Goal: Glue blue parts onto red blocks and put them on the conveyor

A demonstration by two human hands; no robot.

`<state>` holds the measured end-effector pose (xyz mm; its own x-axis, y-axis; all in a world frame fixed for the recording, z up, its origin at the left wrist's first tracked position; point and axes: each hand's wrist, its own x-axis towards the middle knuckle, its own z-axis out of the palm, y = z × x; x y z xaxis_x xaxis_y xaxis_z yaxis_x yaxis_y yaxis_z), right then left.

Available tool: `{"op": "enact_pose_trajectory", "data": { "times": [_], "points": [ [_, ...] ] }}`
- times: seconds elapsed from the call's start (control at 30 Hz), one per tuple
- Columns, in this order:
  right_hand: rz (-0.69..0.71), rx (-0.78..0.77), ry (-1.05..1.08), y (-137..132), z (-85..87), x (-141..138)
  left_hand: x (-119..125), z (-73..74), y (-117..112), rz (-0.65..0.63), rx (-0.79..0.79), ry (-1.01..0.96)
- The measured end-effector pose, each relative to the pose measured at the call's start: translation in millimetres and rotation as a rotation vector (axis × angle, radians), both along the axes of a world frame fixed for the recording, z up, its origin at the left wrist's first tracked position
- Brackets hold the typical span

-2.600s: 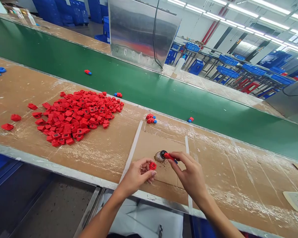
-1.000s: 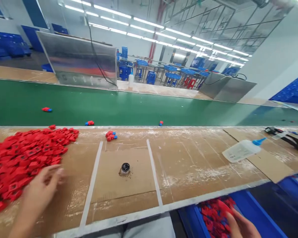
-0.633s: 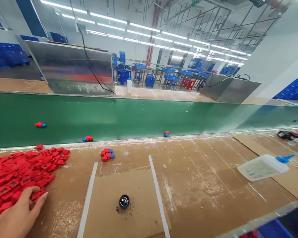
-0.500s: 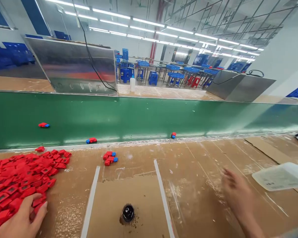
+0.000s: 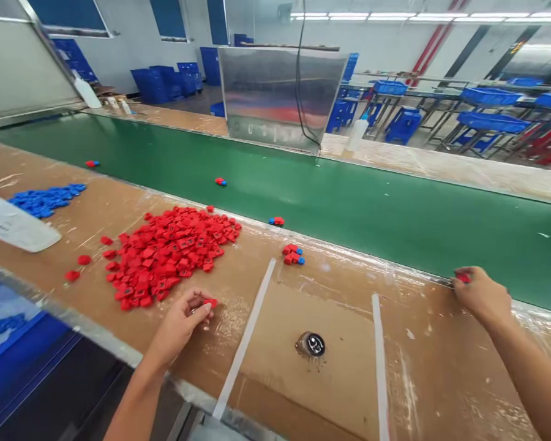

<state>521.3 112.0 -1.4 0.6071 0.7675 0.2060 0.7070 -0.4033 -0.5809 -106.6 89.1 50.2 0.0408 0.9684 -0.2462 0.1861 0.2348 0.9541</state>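
Note:
My left hand (image 5: 183,318) is closed on a small red plastic block (image 5: 210,302), just right of a big pile of red blocks (image 5: 174,245). At the near edge of the belt, my right hand (image 5: 483,297) has its fingers round a small red piece (image 5: 463,278), mostly hidden by them. Between the hands, a small round pot of black liquid (image 5: 313,344) stands on a cardboard sheet (image 5: 275,361). Beyond the sheet lies a little group of red pieces with blue ends (image 5: 292,254).
A green conveyor belt (image 5: 349,208) runs along the back, carrying several red-and-blue pieces (image 5: 276,221). To the left are a pile of blue parts (image 5: 48,199) and a translucent white container (image 5: 16,225). White tape strips (image 5: 245,343) flank the cardboard.
The view has swung left. My left hand has come away from the red pile with a block. My right hand has moved to the belt's edge and closed on a red piece.

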Motion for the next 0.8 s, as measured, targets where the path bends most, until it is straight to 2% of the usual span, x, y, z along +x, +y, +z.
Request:
{"op": "enact_pose_trajectory", "data": {
  "times": [0.07,0.13,0.3,0.43,0.6,0.7,0.8],
  "points": [
    [-0.050,-0.046,0.052,-21.7,5.2,-12.9,-0.2,-2.1,-7.7,-0.023,-0.021,-0.085],
    [-0.032,-0.092,0.133,-47.4,10.1,-34.7,1.2,-4.8,-13.0,-0.040,-0.024,-0.114],
    [0.263,-0.050,0.482,-113.6,22.8,-114.3,11.5,-11.0,-23.9,-0.113,0.091,0.002],
    [0.383,-0.013,0.635,-149.7,31.7,-170.0,21.4,-10.4,-32.7,-0.274,0.113,0.070],
    [0.493,-0.026,0.700,-165.3,38.1,-208.7,30.8,-5.6,-35.7,-0.418,0.203,0.198],
    [0.576,-0.023,0.618,-163.1,45.8,-230.7,34.9,-4.0,-37.7,-0.470,0.097,0.062],
    [0.657,0.002,0.370,-156.5,56.6,-256.7,41.6,-5.1,-43.3,-0.511,-0.013,-0.094]
  ]
}}
